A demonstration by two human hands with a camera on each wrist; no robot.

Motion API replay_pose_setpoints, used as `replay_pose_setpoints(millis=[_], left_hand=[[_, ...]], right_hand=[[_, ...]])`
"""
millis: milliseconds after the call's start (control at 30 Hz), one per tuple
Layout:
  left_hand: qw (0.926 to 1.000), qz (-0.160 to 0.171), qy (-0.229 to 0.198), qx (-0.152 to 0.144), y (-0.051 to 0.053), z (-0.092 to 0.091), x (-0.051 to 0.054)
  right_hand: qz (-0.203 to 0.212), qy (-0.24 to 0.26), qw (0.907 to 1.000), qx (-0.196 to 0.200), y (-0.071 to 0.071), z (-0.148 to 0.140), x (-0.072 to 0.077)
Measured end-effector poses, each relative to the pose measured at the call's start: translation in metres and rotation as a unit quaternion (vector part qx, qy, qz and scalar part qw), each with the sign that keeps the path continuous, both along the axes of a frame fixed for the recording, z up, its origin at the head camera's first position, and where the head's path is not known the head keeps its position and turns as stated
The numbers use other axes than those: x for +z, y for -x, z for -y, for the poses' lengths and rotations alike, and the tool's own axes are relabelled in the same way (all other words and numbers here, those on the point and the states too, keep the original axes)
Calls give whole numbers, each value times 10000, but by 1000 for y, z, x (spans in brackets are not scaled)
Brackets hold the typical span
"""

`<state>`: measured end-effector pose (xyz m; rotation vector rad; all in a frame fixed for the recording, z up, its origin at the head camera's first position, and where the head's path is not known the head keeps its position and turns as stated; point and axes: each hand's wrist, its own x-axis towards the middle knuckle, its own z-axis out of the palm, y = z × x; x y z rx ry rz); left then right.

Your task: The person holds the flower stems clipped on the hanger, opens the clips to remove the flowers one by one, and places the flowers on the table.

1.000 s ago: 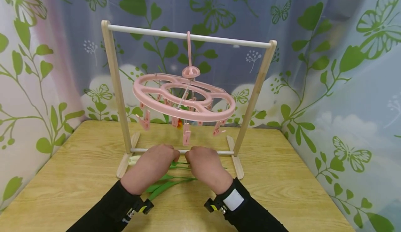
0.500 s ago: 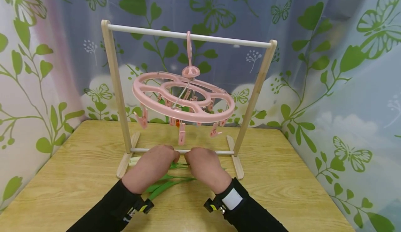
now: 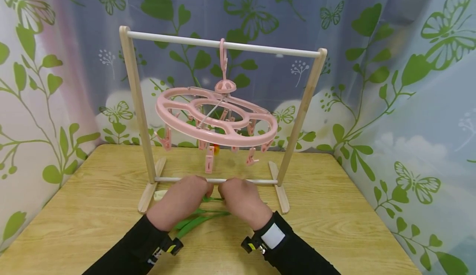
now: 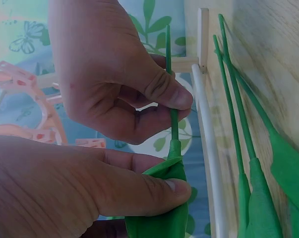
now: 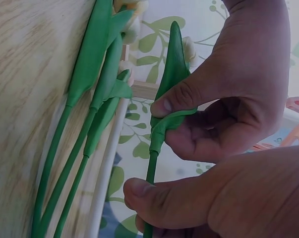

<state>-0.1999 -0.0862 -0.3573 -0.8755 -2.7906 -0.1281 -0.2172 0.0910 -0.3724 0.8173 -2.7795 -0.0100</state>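
Note:
Both hands hold one artificial tulip (image 5: 152, 163) above the table. My left hand (image 3: 184, 200) pinches its green leaf (image 4: 164, 222) near the leaf's base, between thumb and fingers. Just beyond, my right hand (image 3: 243, 200) grips the thin stem (image 4: 174, 124) below the leaf. A pale bud (image 5: 190, 52) shows partly behind the leaf in the right wrist view. Several more tulips with green stems and leaves (image 5: 92, 59) lie on the table beneath the hands. In the head view the hands hide most of the held flower.
A wooden rack (image 3: 136, 105) with white rods stands just beyond the hands. From its top rod hangs a pink clip hanger (image 3: 208, 135), tilted, with several pegs (image 3: 209, 163) dangling above the hands. Patterned curtains (image 3: 409, 114) surround the wooden table (image 3: 320, 221).
The clip hanger has turned, its front pegs shifting left. Both hands keep their grip on the tulip, nearly in place. The head view has shifted slightly.

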Motion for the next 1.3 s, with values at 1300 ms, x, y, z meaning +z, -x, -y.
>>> replay_pose_setpoints(millis=[1300], left_hand=[[9991,-96,-81,-396,8,3,-33]], right_hand=[[-10,-42,9996,285,6,1,-29]])
